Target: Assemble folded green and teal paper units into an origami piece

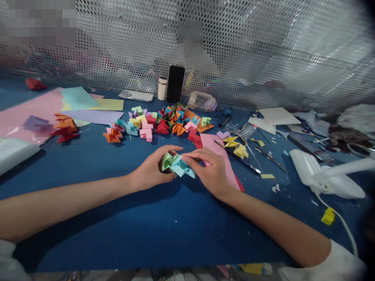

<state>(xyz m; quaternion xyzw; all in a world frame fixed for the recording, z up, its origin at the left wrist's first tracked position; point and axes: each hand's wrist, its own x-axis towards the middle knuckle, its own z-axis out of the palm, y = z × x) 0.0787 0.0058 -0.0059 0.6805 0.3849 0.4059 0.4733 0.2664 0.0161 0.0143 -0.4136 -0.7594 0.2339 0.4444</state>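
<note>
Above the middle of the blue table, my left hand [154,167] curls its thumb and fingers around a green folded-paper piece [167,160]. Touching it on the right is a light blue folded-paper piece [182,167], pinched at its upper edge between the thumb and fingers of my right hand [212,169]. Whether the two pieces are joined I cannot tell. Just beyond my hands lies a pile of folded-paper pieces [148,127] in many colours. A pink paper sheet [224,160] lies partly behind my right hand.
Coloured sheets [79,97] and a white box [14,154] lie left. A phone [175,84] stands upright at the back beside a white bottle [162,89]. Right are yellow folded pieces [240,150], tweezers [252,168], paper scraps and a white lamp [325,175] with its cable.
</note>
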